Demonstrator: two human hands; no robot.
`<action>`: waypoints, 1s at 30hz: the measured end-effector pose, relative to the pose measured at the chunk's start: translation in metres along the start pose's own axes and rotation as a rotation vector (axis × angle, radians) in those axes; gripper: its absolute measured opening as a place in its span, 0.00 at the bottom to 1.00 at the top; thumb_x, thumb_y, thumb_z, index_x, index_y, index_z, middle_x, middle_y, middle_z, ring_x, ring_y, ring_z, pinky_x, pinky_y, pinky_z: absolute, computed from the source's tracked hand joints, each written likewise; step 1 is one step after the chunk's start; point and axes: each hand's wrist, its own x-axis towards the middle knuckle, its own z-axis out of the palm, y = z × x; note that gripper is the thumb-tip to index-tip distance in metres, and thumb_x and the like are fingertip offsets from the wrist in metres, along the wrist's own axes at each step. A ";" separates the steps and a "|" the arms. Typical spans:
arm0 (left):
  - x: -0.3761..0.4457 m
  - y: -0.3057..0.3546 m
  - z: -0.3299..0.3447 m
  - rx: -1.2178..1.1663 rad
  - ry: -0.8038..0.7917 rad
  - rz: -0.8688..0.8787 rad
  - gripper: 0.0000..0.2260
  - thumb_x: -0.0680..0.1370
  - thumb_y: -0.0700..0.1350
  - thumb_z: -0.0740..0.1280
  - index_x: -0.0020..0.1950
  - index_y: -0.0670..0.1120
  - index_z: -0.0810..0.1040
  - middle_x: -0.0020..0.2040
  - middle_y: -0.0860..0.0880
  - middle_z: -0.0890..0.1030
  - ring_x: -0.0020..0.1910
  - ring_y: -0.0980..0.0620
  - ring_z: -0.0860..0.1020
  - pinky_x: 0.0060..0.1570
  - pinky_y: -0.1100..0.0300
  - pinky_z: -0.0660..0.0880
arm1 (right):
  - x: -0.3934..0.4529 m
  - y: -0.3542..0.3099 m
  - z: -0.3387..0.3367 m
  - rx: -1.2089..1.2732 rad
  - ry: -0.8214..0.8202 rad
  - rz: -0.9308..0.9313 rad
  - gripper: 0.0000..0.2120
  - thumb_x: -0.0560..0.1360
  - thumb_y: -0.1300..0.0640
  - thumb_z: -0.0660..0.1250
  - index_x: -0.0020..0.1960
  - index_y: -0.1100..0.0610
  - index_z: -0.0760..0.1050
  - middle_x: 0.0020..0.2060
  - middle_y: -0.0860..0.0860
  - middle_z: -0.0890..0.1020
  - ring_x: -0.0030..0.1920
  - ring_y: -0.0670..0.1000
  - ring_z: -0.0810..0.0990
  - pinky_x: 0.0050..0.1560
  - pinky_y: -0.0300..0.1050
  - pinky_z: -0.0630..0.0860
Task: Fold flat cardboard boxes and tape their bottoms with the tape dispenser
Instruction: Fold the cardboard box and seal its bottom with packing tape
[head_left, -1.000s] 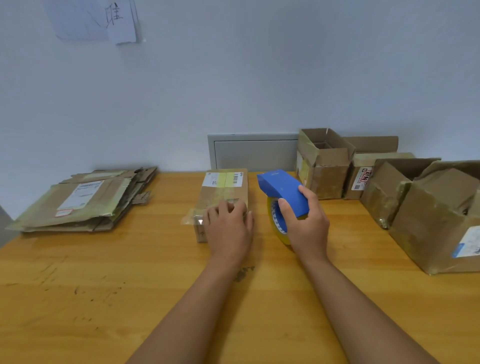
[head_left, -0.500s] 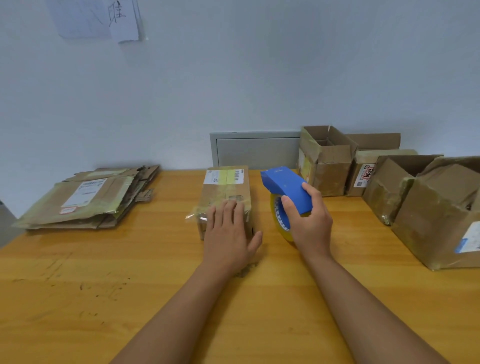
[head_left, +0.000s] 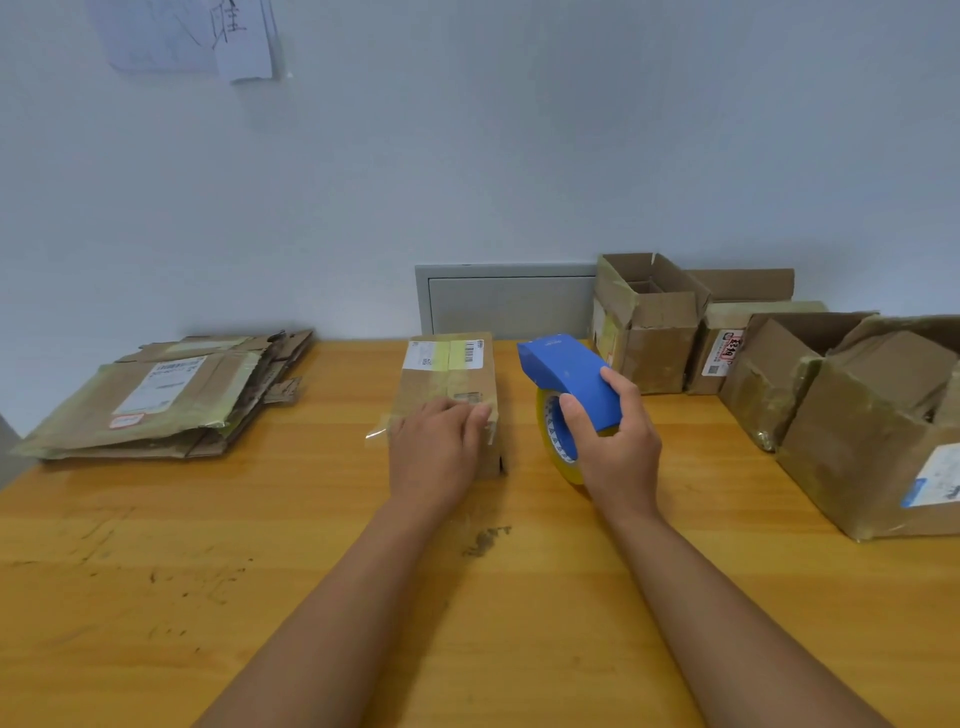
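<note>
Box of brown cardboard at middle of wooden counter, closed side up, white labels and yellowish tape across far end, loose clear tape sticking out at near left corner. Left hand flat on near end of box, fingers straight, pressing down. Right hand just right of box, curled round blue tape dispenser, yellowish tape roll under it touching or just above counter, cannot tell which. Stack of flat boxes far left on counter, well apart from hands. Four opened boxes along far right, by wall. Grey panel on wall behind middle box. Paper sheets on wall, upper left.
</note>
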 end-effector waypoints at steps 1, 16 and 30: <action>0.004 -0.001 -0.001 0.014 -0.010 -0.002 0.16 0.83 0.56 0.57 0.54 0.53 0.84 0.49 0.55 0.80 0.52 0.51 0.75 0.49 0.53 0.62 | 0.000 0.000 0.000 0.003 0.000 -0.003 0.25 0.76 0.43 0.70 0.69 0.48 0.70 0.55 0.45 0.74 0.52 0.48 0.75 0.44 0.34 0.71; 0.001 -0.015 0.013 0.075 0.144 0.205 0.11 0.75 0.57 0.71 0.50 0.52 0.83 0.46 0.53 0.78 0.49 0.48 0.74 0.46 0.55 0.56 | 0.000 0.001 0.002 -0.008 -0.001 0.006 0.25 0.76 0.42 0.71 0.69 0.47 0.70 0.55 0.46 0.75 0.51 0.46 0.75 0.42 0.29 0.68; -0.002 -0.015 0.014 0.227 0.177 0.268 0.16 0.78 0.59 0.66 0.54 0.48 0.82 0.49 0.50 0.83 0.47 0.46 0.79 0.45 0.50 0.71 | -0.001 -0.002 0.000 0.002 -0.004 0.007 0.25 0.75 0.40 0.70 0.69 0.47 0.70 0.55 0.47 0.75 0.50 0.47 0.75 0.40 0.26 0.69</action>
